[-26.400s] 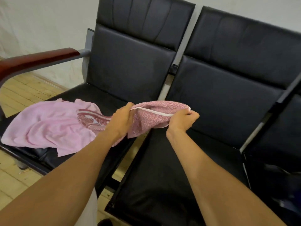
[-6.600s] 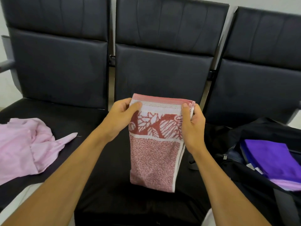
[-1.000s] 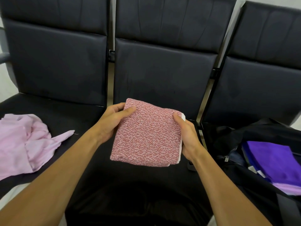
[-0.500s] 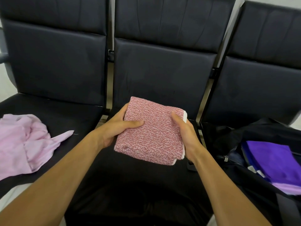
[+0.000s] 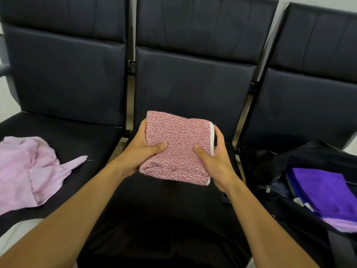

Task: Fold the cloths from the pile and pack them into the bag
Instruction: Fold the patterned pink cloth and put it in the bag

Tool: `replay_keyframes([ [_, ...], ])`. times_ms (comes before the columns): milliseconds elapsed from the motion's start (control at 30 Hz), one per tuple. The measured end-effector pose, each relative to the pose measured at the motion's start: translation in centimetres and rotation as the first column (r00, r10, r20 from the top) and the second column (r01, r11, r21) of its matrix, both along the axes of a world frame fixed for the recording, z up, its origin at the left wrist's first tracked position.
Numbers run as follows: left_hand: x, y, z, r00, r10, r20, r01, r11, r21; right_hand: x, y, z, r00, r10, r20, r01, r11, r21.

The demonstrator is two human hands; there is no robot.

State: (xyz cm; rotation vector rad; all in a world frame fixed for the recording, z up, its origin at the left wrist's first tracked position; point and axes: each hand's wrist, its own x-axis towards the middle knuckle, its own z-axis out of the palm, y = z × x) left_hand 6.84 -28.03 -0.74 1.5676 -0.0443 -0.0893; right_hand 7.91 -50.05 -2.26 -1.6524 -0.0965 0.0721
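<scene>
A red-and-white speckled towel (image 5: pixel 177 144), folded into a thick square, is held above the middle seat. My left hand (image 5: pixel 140 151) grips its left edge, thumb on top. My right hand (image 5: pixel 214 157) grips the right edge, thumb pressed on the top face. A crumpled pink cloth (image 5: pixel 29 171) lies on the left seat. An open black bag (image 5: pixel 301 209) sits on the right seat, and a folded purple cloth (image 5: pixel 324 192) lies inside it.
Three black padded seats stand in a row; the middle seat (image 5: pixel 154 219) lies under the towel. Metal frame bars (image 5: pixel 245 120) separate the seats. A lighter lilac cloth (image 5: pixel 340 225) shows under the purple one in the bag.
Both hands have shifted their hold on the folded towel, thumbs now pressing further onto its top face. The towel sits slightly more compact and tilted. The pink cloth and bag are unmoved.
</scene>
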Motion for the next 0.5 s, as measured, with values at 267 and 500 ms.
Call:
replay_keyframes([
  [267, 0.2, 0.6, -0.3, 0.991, -0.126, -0.047, 0.125, 0.992, -0.011, 0.3, -0.6, 0.8, 0.916, 0.091, -0.391, -0.005, 0.976, 0.216],
  [500, 0.4, 0.6, -0.8, 0.995, -0.098, 0.007, 0.097, 0.993, 0.066, 0.2, 0.1, -0.4, 0.999, 0.018, -0.040, -0.018, 1.000, 0.010],
])
